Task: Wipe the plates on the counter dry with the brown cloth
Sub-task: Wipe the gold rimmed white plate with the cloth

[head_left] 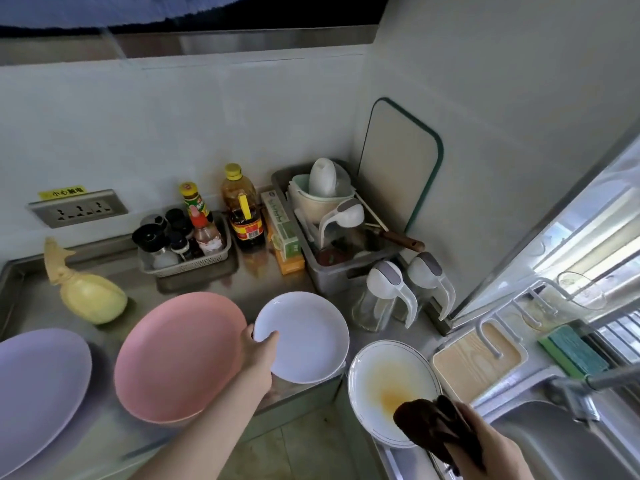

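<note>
My left hand [259, 355] grips the near-left rim of a white plate [308, 337] on the steel counter [242, 282], thumb over the rim. A pink plate [176, 355] lies just left of it and a lilac plate [38, 393] at the far left. To the right, a white plate with a brown stain [384, 382] sits by the sink. My right hand [485, 441] holds the bunched brown cloth [429, 427] over that plate's near-right edge.
A yellow squash-shaped object [86, 296] stands at the left. A basket of condiment bottles [183, 237], an oil bottle [244, 209], a grey utensil bin [343, 237] and two glass dispensers [401, 292] line the back. The sink [568, 441] and a wooden board [478, 362] are at the right.
</note>
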`<move>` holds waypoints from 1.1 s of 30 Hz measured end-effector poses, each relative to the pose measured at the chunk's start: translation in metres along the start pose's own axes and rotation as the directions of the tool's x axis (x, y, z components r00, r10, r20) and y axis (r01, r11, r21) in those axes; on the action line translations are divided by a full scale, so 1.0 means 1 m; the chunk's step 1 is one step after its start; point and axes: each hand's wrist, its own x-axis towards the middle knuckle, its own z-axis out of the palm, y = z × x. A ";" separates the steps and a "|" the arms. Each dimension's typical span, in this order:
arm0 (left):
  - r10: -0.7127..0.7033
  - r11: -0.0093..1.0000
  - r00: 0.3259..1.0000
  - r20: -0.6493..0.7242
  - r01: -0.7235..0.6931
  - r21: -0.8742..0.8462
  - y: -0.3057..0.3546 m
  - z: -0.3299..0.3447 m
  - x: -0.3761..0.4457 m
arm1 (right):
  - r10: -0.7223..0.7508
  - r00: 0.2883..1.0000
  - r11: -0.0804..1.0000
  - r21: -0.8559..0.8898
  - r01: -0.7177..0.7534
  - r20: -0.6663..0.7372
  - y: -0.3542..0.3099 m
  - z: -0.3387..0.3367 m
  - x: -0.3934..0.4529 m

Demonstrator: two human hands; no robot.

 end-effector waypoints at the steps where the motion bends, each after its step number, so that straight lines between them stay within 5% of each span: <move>1: 0.005 0.999 1.000 0.009 -0.005 0.032 -0.001 -0.003 0.002 | -0.037 0.999 0.998 -0.051 0.036 -0.014 -0.010 0.003 0.000; 3: 0.017 0.995 0.999 0.035 -0.020 0.096 -0.002 -0.009 0.001 | 0.095 0.991 0.988 -0.117 -0.105 -0.090 0.012 0.002 0.017; 4: 0.020 0.991 0.999 0.048 -0.026 0.131 -0.004 -0.011 0.001 | 0.108 0.994 0.964 -0.241 -0.110 -0.023 0.017 -0.002 0.015; 12: 0.244 0.948 0.970 0.018 -0.242 0.208 -0.034 -0.010 -0.048 | 0.078 0.986 0.997 0.008 -0.078 -0.145 -0.005 -0.004 -0.004; 17: -0.028 0.999 0.958 0.286 0.020 0.030 -0.080 0.036 -0.096 | 0.120 0.963 0.993 0.021 -0.118 -0.242 0.004 -0.021 -0.009; 21: -0.120 0.992 0.946 0.301 0.105 0.064 -0.099 0.073 -0.109 | 0.181 0.948 0.980 -0.030 -0.196 -0.263 0.014 -0.040 -0.018; 33: -0.069 0.951 0.987 0.143 0.022 0.307 -0.105 0.107 -0.110 | 0.240 0.938 0.969 0.008 -0.246 -0.251 0.023 -0.063 -0.026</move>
